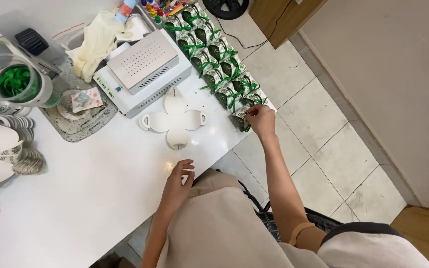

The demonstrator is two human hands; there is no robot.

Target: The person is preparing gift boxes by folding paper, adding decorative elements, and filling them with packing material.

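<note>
At table's edge: right hand pinching last green-ribboned gift box of a double row (white flat cutout nearby); left hand loosely curled, empty.

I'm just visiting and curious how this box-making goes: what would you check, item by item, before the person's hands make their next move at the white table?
1. Right hand on the last small green-ribboned gift box in the row: ok, fingers touch it.
2. That box sits fully on the white table: not ok, it is close to the edge.
3. Left hand free: ok, it rests empty at the table's near edge.
4. Flat white die-cut cardboard blank within reach: ok, lying unfolded between both hands.
5. Green ribbon in the clear plastic jar: ok, some visible.
6. Right hand's grip firm: cannot tell.
</note>
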